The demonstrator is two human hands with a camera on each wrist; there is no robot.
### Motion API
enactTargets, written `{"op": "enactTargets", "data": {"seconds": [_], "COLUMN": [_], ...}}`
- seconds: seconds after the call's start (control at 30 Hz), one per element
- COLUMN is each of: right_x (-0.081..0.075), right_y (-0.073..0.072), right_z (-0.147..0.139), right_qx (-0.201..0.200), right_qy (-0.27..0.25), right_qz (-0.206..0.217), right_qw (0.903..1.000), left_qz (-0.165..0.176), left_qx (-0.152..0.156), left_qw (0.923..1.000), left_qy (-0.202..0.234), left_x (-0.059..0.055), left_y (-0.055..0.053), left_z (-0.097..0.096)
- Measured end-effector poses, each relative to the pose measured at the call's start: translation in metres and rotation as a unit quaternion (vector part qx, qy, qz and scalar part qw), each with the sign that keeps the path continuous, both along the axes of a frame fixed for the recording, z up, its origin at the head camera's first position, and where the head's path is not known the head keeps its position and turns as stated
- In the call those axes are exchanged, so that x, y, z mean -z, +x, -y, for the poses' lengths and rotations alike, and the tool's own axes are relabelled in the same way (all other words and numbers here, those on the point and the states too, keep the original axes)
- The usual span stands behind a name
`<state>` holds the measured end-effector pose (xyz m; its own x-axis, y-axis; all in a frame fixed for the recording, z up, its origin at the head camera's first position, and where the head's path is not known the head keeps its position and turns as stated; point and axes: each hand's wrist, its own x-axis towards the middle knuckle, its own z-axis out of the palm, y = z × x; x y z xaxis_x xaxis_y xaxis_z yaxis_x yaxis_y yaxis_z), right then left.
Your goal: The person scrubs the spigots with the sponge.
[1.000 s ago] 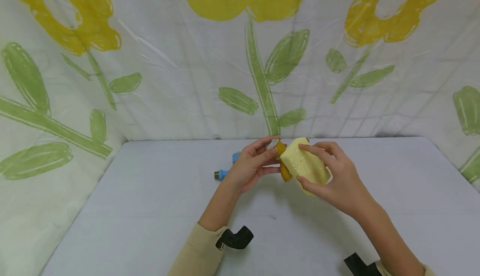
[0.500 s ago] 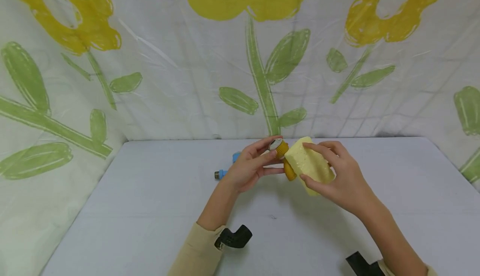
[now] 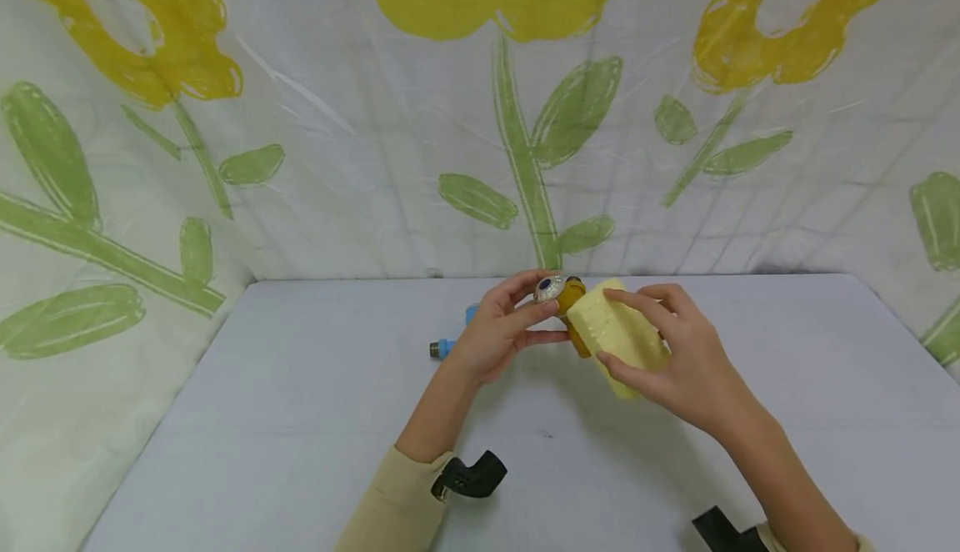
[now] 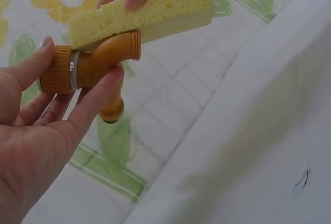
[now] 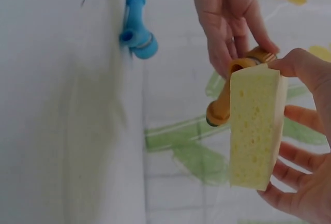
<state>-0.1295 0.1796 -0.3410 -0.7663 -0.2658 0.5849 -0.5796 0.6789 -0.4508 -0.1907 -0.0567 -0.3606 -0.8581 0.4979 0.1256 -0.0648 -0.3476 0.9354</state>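
Note:
My left hand (image 3: 495, 335) holds an orange plastic tap (image 4: 106, 58) above the table, thumb and fingers round its ribbed knob. The knob's silvery cap, with a dark dot, shows in the head view. In my right hand (image 3: 686, 360) is a pale yellow sponge block (image 3: 617, 331), held between thumb and fingertips. One long face of the sponge (image 4: 170, 9) lies against the tap's body in the left wrist view. The tap's spout opening and threaded end stick out beside it. Part of the tap is hidden behind the sponge in the head view.
A blue plastic tap (image 5: 137, 27) lies on the white table (image 3: 300, 419) behind my left forearm, mostly hidden in the head view. At the table's far edge hangs a pale sheet (image 3: 337, 160) printed with yellow flowers and green leaves.
The orange tap has been turned in my left hand, so its knob cap now faces the head camera. The sponge has shifted slightly right, staying against the tap.

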Motion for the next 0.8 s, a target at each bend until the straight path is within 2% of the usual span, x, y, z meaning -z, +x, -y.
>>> {"op": "enactTargets", "data": {"seconds": [0.27, 0.57, 0.8], "right_x": [-0.0011, -0.0025, -0.0046], "right_y": [0.0011, 0.0061, 0.0042], "right_z": [-0.002, 0.0049, -0.0011], "right_qx": [0.024, 0.011, 0.037], "right_qy": [0.001, 0.005, 0.019], "right_qz": [0.01, 0.014, 0.014], "right_qw": [0.9997, 0.9998, 0.999], "left_qz": [-0.003, 0.0, -0.002], "left_qx": [0.004, -0.023, -0.037], "left_qw": [1.0, 0.9997, 0.9992], "left_qy": [0.006, -0.005, -0.015], "left_x": [0.0005, 0.002, 0.0028], "left_y": [0.0005, 0.0004, -0.0001], "left_z": [0.0011, -0.0023, -0.0045]}}
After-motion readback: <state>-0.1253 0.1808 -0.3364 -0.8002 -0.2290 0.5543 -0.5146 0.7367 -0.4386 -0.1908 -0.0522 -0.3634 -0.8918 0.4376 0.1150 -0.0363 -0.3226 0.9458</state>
